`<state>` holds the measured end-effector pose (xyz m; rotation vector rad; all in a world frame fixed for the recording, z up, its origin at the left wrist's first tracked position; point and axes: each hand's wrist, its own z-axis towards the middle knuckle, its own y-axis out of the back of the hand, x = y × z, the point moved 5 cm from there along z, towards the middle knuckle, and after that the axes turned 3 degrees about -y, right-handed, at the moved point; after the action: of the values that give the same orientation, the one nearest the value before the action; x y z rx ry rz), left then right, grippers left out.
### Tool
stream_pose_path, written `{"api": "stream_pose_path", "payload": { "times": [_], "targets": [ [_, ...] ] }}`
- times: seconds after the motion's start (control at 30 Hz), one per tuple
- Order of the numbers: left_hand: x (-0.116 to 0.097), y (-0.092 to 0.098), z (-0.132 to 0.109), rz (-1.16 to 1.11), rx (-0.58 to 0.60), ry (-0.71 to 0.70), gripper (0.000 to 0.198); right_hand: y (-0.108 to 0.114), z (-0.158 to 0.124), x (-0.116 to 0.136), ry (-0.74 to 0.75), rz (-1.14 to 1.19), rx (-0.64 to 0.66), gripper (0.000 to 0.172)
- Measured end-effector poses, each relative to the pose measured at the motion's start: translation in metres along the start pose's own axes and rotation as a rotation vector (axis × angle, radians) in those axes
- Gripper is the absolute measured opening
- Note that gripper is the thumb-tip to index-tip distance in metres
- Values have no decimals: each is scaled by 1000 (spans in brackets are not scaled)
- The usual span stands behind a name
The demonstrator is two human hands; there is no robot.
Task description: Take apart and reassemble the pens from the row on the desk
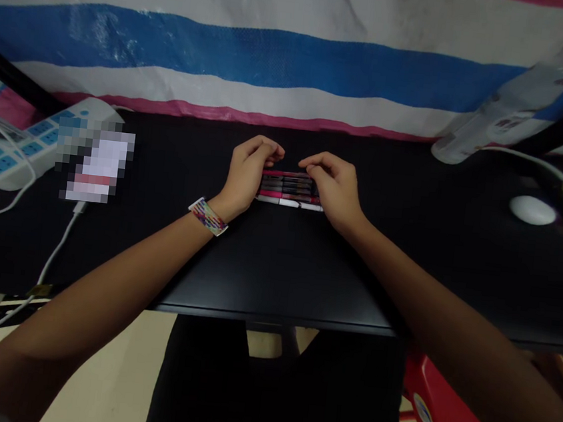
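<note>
Several pens lie side by side in a row on the black desk, their lengths running left to right. The nearest is a white pen; pink or red and dark, clear-barrelled ones lie behind it. My left hand, with a beaded band at the wrist, is curled against the row's left end. At the right end my right hand is closed around the tips, thumb and index finger bent together at the far side. Both hands hide the pens' ends.
On the left stand a white power strip with blue sockets and a phone on a white cable. A white mouse and a clear cylinder are on the right. A striped sheet hangs behind; a red stool is below.
</note>
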<state>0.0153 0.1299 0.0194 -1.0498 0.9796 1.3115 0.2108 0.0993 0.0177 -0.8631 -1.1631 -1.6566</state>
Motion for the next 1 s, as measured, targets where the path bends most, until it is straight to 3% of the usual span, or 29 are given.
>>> {"api": "stream_pose_path", "payload": {
  "times": [0.1,0.23,0.33,0.53,0.77,0.87,1.0],
  "targets": [
    [-2,1,1,20,10,-10,30,2,-5,12,139,-98,32,20],
    [-2,2,1,33,25,-18,30,-3,-20,34,425,-211,194,21],
    [1,2,2,24,26,-24,30,-7,-29,43,543,-215,308,17],
    [3,3,3,25,39,-16,30,-8,-31,45,543,-223,384,9],
    [-4,2,4,-21,32,0,39,-7,-37,42,657,-328,461,5],
    [-12,3,4,2,100,-76,36,-5,-35,45,658,-295,436,6],
    [-22,6,4,1,179,-92,38,6,-26,47,540,-274,314,7]
  ]
}}
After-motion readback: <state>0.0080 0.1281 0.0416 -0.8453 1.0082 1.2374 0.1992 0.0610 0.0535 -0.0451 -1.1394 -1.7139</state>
